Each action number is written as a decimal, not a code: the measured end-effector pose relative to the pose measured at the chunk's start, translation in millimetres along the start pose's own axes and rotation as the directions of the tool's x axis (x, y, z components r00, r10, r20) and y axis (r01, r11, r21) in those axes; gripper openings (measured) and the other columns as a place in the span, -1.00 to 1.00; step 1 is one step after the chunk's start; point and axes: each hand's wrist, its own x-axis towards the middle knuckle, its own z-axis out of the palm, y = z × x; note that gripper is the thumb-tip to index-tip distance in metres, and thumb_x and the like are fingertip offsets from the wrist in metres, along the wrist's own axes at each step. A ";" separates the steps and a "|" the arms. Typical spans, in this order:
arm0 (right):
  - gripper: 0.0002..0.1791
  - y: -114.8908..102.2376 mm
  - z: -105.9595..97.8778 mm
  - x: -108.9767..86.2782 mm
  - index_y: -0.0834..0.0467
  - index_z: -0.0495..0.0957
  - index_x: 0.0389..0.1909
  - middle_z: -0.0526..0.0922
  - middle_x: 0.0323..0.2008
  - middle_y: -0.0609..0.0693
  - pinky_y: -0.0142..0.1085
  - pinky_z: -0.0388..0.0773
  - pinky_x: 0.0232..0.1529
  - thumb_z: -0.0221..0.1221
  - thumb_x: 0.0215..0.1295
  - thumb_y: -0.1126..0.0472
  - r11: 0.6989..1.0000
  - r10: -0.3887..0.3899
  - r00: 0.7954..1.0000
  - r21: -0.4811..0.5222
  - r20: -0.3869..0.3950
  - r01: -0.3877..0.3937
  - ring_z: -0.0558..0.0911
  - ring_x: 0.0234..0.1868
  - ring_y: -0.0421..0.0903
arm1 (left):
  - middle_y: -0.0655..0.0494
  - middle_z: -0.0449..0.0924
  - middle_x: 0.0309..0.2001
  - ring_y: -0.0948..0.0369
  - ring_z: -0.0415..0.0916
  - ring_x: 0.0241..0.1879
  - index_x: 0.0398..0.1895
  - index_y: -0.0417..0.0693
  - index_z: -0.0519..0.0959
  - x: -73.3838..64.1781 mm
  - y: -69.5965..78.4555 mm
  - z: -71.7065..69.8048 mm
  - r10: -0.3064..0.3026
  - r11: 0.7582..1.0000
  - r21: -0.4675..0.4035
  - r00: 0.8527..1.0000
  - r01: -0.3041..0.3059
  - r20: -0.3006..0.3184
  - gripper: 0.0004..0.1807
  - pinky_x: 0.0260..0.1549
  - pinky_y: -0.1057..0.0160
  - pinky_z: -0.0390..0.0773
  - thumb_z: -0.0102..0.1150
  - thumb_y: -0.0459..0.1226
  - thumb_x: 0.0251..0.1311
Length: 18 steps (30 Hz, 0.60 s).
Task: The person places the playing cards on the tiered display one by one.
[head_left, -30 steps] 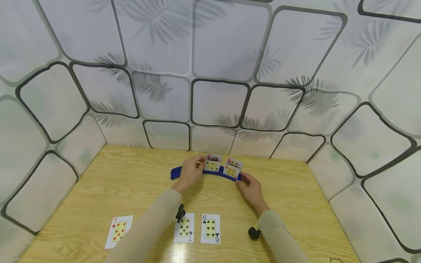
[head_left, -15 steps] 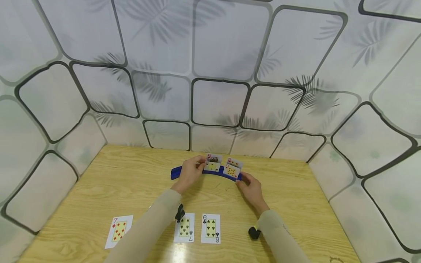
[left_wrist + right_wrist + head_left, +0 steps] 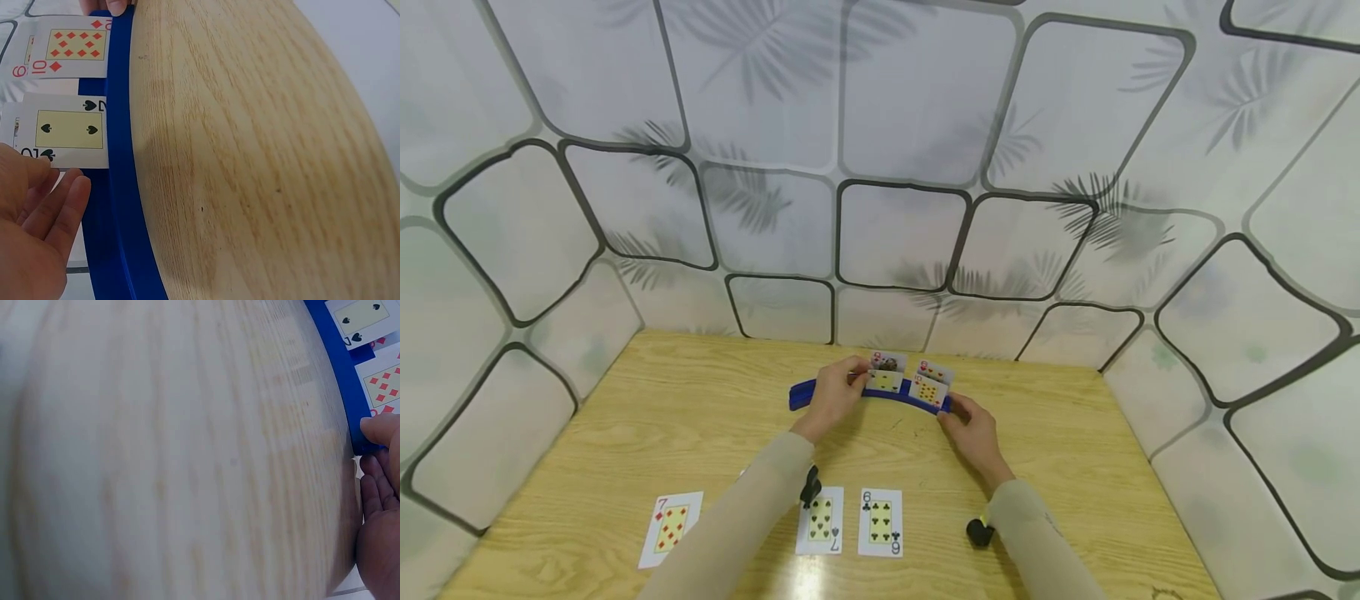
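Note:
A curved blue card holder (image 3: pixel 802 395) stands toward the back of the table. My left hand (image 3: pixel 833 390) pinches the left edge of the two of spades (image 3: pixel 69 130), which stands in the holder with its thumb-side corner covered. Behind that card rises a red-lettered face card (image 3: pixel 887 362). Farther right in the holder, the ten of diamonds (image 3: pixel 75 45) stands in front of another red card (image 3: pixel 935 369). My right hand (image 3: pixel 973 429) grips the holder's right end, its thumb (image 3: pixel 375 428) on the front and its fingers behind.
On the near part of the wooden table (image 3: pixel 1075 492) lie a seven of diamonds (image 3: pixel 672 527), a card with black spades (image 3: pixel 820 523) and a six of clubs (image 3: pixel 880 522). The left sleeve (image 3: pixel 737 517) passes over this row. A patterned cloth wall (image 3: pixel 895 233) encloses the table's back and sides.

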 end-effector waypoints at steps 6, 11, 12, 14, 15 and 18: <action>-0.46 -0.3 0.3 0.5 0.32 0.50 0.39 0.63 0.29 0.33 0.13 0.54 0.39 0.30 0.45 0.25 1.000 0.002 1.000 -0.001 0.000 -0.002 0.62 0.32 0.27 | -0.10 0.78 -0.04 0.01 0.79 -0.03 0.02 -0.14 0.73 0.7 -0.8 -0.4 -0.001 1.000 -0.002 1.000 0.001 0.006 -0.82 -0.03 0.08 0.79 0.25 -0.42 0.44; -0.47 -0.9 -0.5 0.4 0.31 0.52 0.38 0.64 0.28 0.33 0.14 0.54 0.39 0.30 0.45 0.24 1.000 0.000 1.000 -0.002 -0.003 0.000 0.62 0.32 0.28 | -0.11 0.78 -0.08 -0.01 0.79 -0.06 0.04 -0.16 0.71 -0.7 -0.6 -1.6 0.000 1.000 0.001 1.000 0.000 -0.001 -0.80 -0.05 0.07 0.80 0.27 -0.43 0.42; -0.47 -1.1 -0.5 0.4 0.31 0.52 0.38 0.64 0.28 0.33 0.14 0.53 0.39 0.30 0.45 0.24 1.000 0.001 1.000 -0.002 -0.003 -0.001 0.62 0.32 0.28 | -0.11 0.78 -0.10 -0.01 0.79 -0.07 0.06 -0.16 0.70 -1.2 -0.6 -1.9 -0.003 1.000 0.002 1.000 0.003 -0.001 -0.79 -0.07 0.07 0.80 0.28 -0.43 0.42; -0.47 -0.8 -0.4 0.3 0.31 0.52 0.38 0.64 0.28 0.33 0.14 0.53 0.40 0.30 0.45 0.24 1.000 0.000 1.000 -0.003 -0.004 0.000 0.62 0.33 0.28 | -0.10 0.79 -0.11 0.00 0.79 -0.10 0.09 -0.15 0.69 -2.4 -0.8 -2.6 -0.024 1.000 0.000 1.000 0.024 0.004 -0.76 -0.10 0.08 0.80 0.30 -0.40 0.41; -0.47 -0.4 -0.3 0.4 0.31 0.51 0.38 0.64 0.28 0.33 0.14 0.53 0.40 0.30 0.45 0.24 1.000 -0.001 1.000 -0.006 -0.003 0.001 0.61 0.33 0.27 | -0.09 0.78 -0.12 0.01 0.79 -0.12 0.11 -0.14 0.69 -3.0 -1.1 -2.9 -0.032 0.999 0.001 0.999 0.032 0.007 -0.75 -0.12 0.08 0.80 0.31 -0.39 0.41; -0.45 0.5 0.3 0.5 0.30 0.50 0.39 0.63 0.29 0.32 0.13 0.52 0.41 0.31 0.45 0.25 1.000 0.002 1.000 -0.001 -0.001 -0.002 0.61 0.34 0.26 | -0.08 0.78 -0.14 0.03 0.78 -0.16 0.14 -0.12 0.67 -5.7 -2.1 -4.1 -0.051 0.999 0.001 0.999 0.051 0.008 -0.71 -0.16 0.09 0.79 0.34 -0.36 0.39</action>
